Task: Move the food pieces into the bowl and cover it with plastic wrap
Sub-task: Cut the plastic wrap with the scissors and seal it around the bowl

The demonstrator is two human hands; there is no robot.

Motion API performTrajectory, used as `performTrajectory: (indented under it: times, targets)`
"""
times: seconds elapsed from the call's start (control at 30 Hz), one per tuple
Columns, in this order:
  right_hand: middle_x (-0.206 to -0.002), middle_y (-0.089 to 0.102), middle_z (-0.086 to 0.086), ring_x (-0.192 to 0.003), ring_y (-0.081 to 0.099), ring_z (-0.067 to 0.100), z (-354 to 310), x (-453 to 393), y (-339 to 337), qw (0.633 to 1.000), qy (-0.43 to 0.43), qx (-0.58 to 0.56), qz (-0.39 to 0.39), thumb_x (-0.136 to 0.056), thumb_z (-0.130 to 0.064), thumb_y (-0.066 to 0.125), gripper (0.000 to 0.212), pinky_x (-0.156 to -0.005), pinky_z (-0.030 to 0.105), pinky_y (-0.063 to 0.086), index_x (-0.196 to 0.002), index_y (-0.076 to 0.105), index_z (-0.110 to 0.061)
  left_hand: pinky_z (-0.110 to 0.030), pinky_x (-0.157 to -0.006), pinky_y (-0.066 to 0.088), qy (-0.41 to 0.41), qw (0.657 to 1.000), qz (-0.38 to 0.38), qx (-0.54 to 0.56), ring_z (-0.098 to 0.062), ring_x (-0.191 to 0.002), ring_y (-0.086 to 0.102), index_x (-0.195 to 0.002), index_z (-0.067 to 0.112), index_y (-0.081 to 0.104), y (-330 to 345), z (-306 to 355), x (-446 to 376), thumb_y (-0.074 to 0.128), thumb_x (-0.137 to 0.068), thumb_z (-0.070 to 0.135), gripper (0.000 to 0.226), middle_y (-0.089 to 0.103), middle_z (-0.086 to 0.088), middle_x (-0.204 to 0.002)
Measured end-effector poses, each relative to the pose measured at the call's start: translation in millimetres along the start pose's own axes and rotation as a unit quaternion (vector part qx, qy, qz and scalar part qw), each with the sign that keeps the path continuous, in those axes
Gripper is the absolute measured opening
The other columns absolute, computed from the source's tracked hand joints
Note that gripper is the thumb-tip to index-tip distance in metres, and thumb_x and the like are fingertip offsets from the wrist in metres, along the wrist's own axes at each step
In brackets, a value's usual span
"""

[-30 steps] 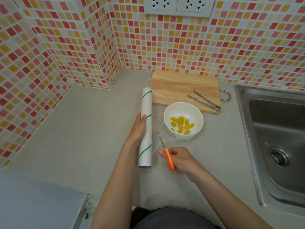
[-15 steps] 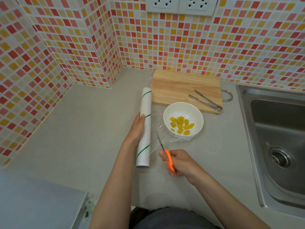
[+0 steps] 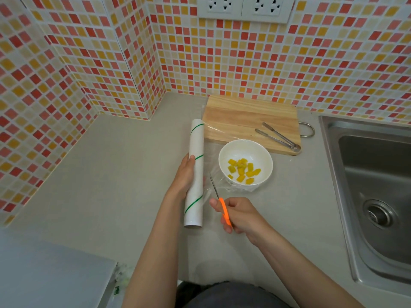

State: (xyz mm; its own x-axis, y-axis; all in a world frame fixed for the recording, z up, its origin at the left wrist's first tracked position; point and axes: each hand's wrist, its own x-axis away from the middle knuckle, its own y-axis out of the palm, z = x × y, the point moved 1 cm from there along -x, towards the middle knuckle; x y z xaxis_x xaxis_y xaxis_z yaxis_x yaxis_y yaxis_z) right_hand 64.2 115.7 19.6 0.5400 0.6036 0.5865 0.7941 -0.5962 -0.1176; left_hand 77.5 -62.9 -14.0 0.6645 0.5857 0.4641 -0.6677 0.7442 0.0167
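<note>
**Head view: scissors at the wrap beside the filled bowl**

Head view shows a grey desk (image 3: 111, 174) in a tiled corner. The left hand (image 3: 185, 174) lies along the left side of the roll of plastic wrap (image 3: 196, 174), its fingers (image 3: 191, 157) curled onto the tube and gripping it against the desk. The roll lies lengthwise, pointing away from the person, with a clear sheet (image 3: 211, 152) drawn off to its right.

The right hand (image 3: 239, 215) is closed around the orange handles of the scissors (image 3: 219, 202). The blades point away from the person and reach into the sheet just right of the roll, between the roll and the bowl (image 3: 245, 165). Whether the blades are parted I cannot tell.

The white bowl stands on the desk just beyond the right hand's fingers (image 3: 215, 204), apart from them. The yellow food pieces (image 3: 242, 171) lie inside it. Crinkled film shows at the bowl's near side; how much of the rim it covers is unclear.

Behind the bowl lies a wooden cutting board (image 3: 244, 121) with metal tongs (image 3: 278, 136) on it. A steel sink (image 3: 367, 174) is at the right.
</note>
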Motion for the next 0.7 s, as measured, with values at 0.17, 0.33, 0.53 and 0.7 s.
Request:
performTrajectory:
  times: [0.17,0.33,0.53,0.7]
  targets:
    - [-0.053,0.054,-0.002,-0.037,0.052,0.01,-8.9,0.5,2.9,1.0,0.008,0.014,-0.023,-0.035,-0.077,0.065,0.079,-0.035,0.017,0.018,-0.083,0.056,-0.015,-0.024,-0.041,0.048,0.002,1.0,-0.009,0.007,-0.018,-0.049,0.059,-0.129,0.009,0.041,-0.5,0.4,0.5,0.03,-0.1,0.039,0.043,0.054,-0.011,-0.081]
    - [-0.048,0.054,-0.002,-0.035,0.05,0.011,-7.9,-1.3,0.9,1.0,0.009,-0.013,-0.023,-0.053,-0.069,0.069,0.066,-0.032,0.016,0.02,-0.083,0.056,-0.012,-0.028,-0.05,0.05,-0.042,0.996,-0.024,0.079,-0.026,-0.067,0.063,-0.123,0.008,0.045,4.6,-4.4,0.8,0.031,-0.099,0.04,0.042,0.054,-0.013,-0.083]
    - [-0.053,0.057,0.002,-0.036,0.05,0.011,-6.1,1.6,-1.4,1.0,0.006,-0.028,-0.009,-0.037,-0.075,0.066,0.08,-0.031,0.015,0.019,-0.082,0.056,-0.01,-0.051,-0.094,0.048,-0.088,0.99,-0.046,0.104,-0.047,-0.105,0.059,-0.108,0.004,0.05,20.3,-13.2,-0.2,0.031,-0.097,0.046,0.048,0.058,-0.036,-0.111]
    - [-0.057,0.058,0.003,-0.038,0.053,0.012,-3.2,1.4,-4.9,0.999,0.011,-0.034,-0.001,-0.035,-0.077,0.065,0.083,-0.031,0.016,0.018,-0.083,0.057,-0.01,-0.058,-0.102,0.04,-0.091,0.985,-0.052,0.136,-0.049,-0.109,0.054,-0.126,-0.002,0.046,28.4,-11.9,2.2,0.032,-0.097,0.046,0.058,0.048,-0.043,-0.127]
